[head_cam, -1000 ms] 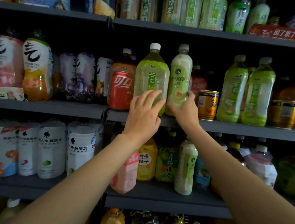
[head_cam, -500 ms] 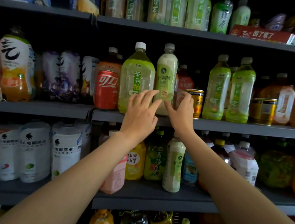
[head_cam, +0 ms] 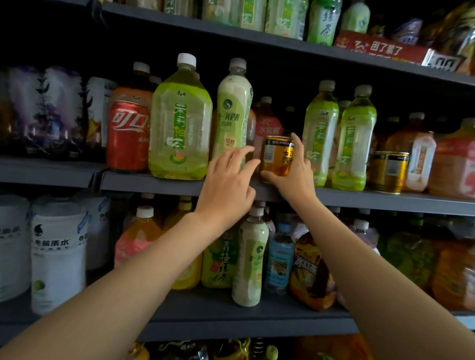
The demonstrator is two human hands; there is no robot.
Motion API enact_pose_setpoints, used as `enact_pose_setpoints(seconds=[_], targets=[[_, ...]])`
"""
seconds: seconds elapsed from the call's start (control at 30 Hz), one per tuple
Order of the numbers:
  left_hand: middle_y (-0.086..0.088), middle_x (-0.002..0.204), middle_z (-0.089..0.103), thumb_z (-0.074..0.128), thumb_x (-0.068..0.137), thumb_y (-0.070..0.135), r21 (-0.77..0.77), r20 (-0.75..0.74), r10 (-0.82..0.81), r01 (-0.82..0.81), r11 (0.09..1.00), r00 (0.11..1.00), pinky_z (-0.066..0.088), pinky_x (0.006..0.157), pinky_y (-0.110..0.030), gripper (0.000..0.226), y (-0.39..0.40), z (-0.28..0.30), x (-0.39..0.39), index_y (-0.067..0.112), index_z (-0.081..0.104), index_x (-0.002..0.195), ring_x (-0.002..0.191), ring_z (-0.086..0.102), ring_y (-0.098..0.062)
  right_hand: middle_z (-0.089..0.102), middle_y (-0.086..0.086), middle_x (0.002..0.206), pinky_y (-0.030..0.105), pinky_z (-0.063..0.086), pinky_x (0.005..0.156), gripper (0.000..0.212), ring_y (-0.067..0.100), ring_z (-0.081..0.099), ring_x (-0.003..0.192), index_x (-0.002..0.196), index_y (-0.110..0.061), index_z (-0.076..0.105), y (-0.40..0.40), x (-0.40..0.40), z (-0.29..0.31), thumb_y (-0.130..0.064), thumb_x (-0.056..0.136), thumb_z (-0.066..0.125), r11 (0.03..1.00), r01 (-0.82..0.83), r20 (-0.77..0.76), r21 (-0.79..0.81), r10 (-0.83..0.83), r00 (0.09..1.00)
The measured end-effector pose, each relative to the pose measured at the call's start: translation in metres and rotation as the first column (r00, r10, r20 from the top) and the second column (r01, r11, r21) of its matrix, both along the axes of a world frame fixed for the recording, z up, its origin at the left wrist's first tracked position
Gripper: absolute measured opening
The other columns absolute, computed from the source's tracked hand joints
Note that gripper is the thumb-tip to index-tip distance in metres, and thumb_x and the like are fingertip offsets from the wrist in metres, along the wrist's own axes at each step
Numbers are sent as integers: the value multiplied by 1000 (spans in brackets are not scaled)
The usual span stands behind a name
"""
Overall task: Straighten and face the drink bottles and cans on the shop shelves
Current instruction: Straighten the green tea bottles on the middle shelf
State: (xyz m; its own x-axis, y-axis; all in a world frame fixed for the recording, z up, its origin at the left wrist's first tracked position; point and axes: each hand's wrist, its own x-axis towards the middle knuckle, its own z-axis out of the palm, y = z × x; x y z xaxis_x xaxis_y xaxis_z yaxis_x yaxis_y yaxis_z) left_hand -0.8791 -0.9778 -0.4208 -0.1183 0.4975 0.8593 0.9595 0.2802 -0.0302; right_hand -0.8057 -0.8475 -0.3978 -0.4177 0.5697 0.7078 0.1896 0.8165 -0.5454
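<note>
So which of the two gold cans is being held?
The left gold can, beside the pale milky bottle; the right hand grips it. The other gold can stands untouched.

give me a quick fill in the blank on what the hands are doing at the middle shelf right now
1. The right hand grips a small ____ can.
2. That can stands between the tall pale bottle and a ____ tea bottle.
3. The left hand, fingers spread, holds ____.
4. The red can stands ____ of the wide green bottle.

Missing words: yellow; green; nothing; left
</note>
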Motion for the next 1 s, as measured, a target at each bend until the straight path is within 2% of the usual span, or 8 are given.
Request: enact_pose_setpoints(seconds=[0.17, 0.3, 0.37, 0.47, 0.57, 0.7, 0.87, 1.0], targets=[[-4, 151, 21, 45, 92, 11, 1, 181, -150, 152, 988, 972, 27, 110, -30, 51, 11, -1, 7, 12, 34, 142, 139, 22, -18, 55, 12, 121, 36, 44, 73, 85, 33, 57, 104, 143, -29, 13, 0, -14, -3, -32, 80, 70, 996, 87, -74, -25, -89, 993], [-3, 154, 19, 49, 95, 29, 197, 511, -354, 294, 935, 783, 24, 111, -28, 65, 31, 15, 24, 14, 14, 149, 141, 22, -16, 56, 1, 119, 34, 47, 86, 85, 22, 57, 108, 142, -27, 22, 1, 5, -9, -24, 75, 75, 993, -119, -304, -14, 109, 947], [-2, 150, 31, 60, 89, 33, 249, 549, -447, 372, 894, 707, 30, 108, -25, 74, 43, 23, 32, 15, 18, 147, 137, 31, -15, 55, 2, 123, 36, 50, 92, 89, 19, 57, 112, 143, -27, 21, 0, 20, -18, -21, 74, 76, 976, -212, -374, 52, 216, 902], [-3, 128, 55, 75, 77, 26, 353, 510, -572, 450, 820, 642, 38, 90, -16, 68, 60, 26, 48, 12, 39, 133, 119, 51, -14, 52, 1, 125, 28, 49, 94, 91, 14, 55, 115, 144, -18, 21, 3, 45, -25, -13, 73, 77, 963, -226, -402, 148, 268, 876], [-1, 123, 58, 80, 70, 30, 429, 387, -643, 488, 760, 661, 42, 89, -12, 70, 80, 28, 67, 12, 46, 129, 115, 53, -9, 53, 5, 128, 12, 45, 92, 86, 5, 52, 113, 142, -8, 25, 15, 64, -22, -10, 73, 77, 966, -123, -464, 228, 219, 858], [-3, 125, 58, 75, 66, 45, 423, 128, -734, 633, 648, 666, 46, 99, -28, 78, 112, 57, 98, 9, 47, 130, 118, 53, -12, 43, 15, 135, 32, 41, 105, 81, 19, 45, 127, 138, 6, 24, 42, 84, 1, -7, 76, 74, 942, 23, -670, 334, 220, 709], [1, 125, 58, 78, 68, 34, 466, 71, -885, 769, 438, 461, 48, 96, -28, 75, 132, 180, 136, 11, 46, 132, 118, 53, -6, 32, -5, 135, 36, 34, 109, 77, 9, 36, 129, 139, -4, 17, 53, 117, 122, -44, 87, 58, 889, 155, -736, 432, 247, 631], [5, 125, 56, 76, 68, 34, 591, 60, -906, 716, 371, 419, 45, 97, -20, 77, 130, 315, 142, 15, 43, 135, 118, 52, -2, 36, 2, 138, 44, 31, 111, 73, 17, 37, 130, 141, 7, 22, 54, 116, 265, -23, 86, 59, 861, 161, -671, 482, 245, 700]])
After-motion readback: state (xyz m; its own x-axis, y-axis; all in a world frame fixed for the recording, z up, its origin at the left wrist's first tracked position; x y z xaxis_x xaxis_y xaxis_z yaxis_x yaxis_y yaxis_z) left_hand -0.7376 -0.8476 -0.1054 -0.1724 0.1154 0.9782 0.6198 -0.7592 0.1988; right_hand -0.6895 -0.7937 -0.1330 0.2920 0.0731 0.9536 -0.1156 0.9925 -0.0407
